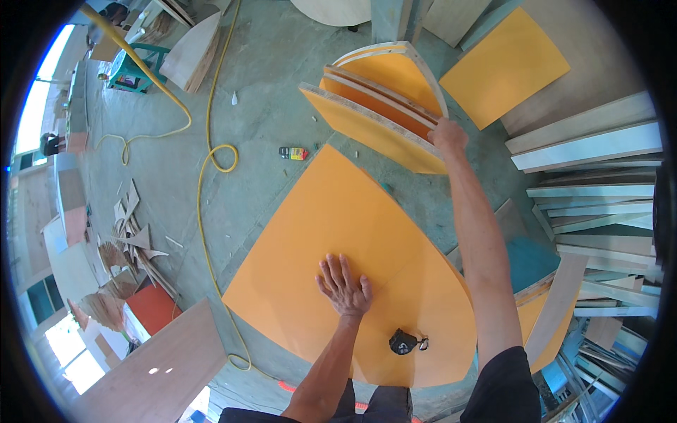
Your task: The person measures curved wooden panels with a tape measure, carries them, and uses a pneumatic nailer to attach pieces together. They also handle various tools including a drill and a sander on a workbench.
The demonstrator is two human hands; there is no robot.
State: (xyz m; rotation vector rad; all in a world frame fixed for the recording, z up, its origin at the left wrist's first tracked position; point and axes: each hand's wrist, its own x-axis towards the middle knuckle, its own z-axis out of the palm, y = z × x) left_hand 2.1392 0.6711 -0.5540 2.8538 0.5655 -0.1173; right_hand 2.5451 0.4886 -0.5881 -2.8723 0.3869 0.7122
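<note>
Your left hand [344, 285] lies flat, fingers spread, on the near orange curved panel [331, 233] on the floor. Your right hand [448, 136] grips the far upright panels' [374, 116] edge, fingers closed. They look stiff, heavy; hold the edges.

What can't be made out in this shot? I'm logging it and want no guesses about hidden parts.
Head view only:
- Right hand: fingertips hidden behind the upright orange panels, so its grip is unclear.
- Large orange panel: its near edge is covered by the person's legs.
- Small packet on the floor: too small to identify.
- Black tape measure: details too small.
- Left hand: palm hidden, flat on the panel.
</note>
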